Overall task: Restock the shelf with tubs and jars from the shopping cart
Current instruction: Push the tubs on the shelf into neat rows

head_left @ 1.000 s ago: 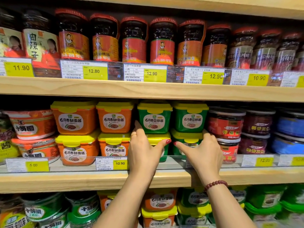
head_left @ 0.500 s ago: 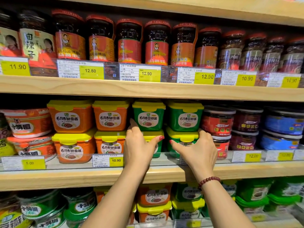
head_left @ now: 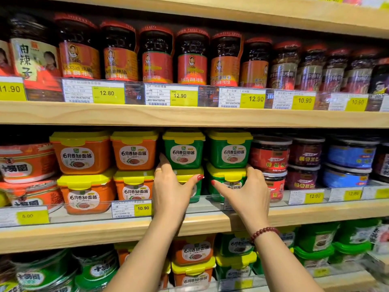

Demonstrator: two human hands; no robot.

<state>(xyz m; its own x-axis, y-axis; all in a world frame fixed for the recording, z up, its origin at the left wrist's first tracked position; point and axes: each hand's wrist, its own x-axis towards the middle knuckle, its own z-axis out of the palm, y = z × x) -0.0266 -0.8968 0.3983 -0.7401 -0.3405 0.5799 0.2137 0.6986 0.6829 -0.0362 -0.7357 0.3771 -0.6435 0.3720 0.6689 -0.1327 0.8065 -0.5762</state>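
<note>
While I watch through the head camera, both hands are up at the front edge of the middle shelf [head_left: 84, 234], about midway along it; they sit apart, one at each outer side of a two-by-two block of green tubs. I see the left hand [head_left: 170, 192] with its fingers straight, set between the lower left green tub [head_left: 186, 173] and the orange tubs [head_left: 134, 152] just beside it; its fingertips reach up to the upper left green tub [head_left: 184, 151], its thumb lies stretched across the lower tub's yellow lid, and a ring [head_left: 158, 170] shows on one finger. The right hand [head_left: 246, 192] holds the lower right green tub [head_left: 226, 175], fingers curled round the lid's right corner, thumb laid across the front label; a red bead bracelet [head_left: 264, 231] circles that wrist. Both lower tubs stand upright just behind the clear rail [head_left: 63, 216] that runs along the front edge; the upper right green tub [head_left: 229, 151] is stacked on the one the right hand holds. The two lower tubs stand side by side; I cannot tell whether they touch. Right of the block stand round red-labelled tubs [head_left: 270, 154]; dark jars [head_left: 155, 53] with red lids line the shelf above.
</note>
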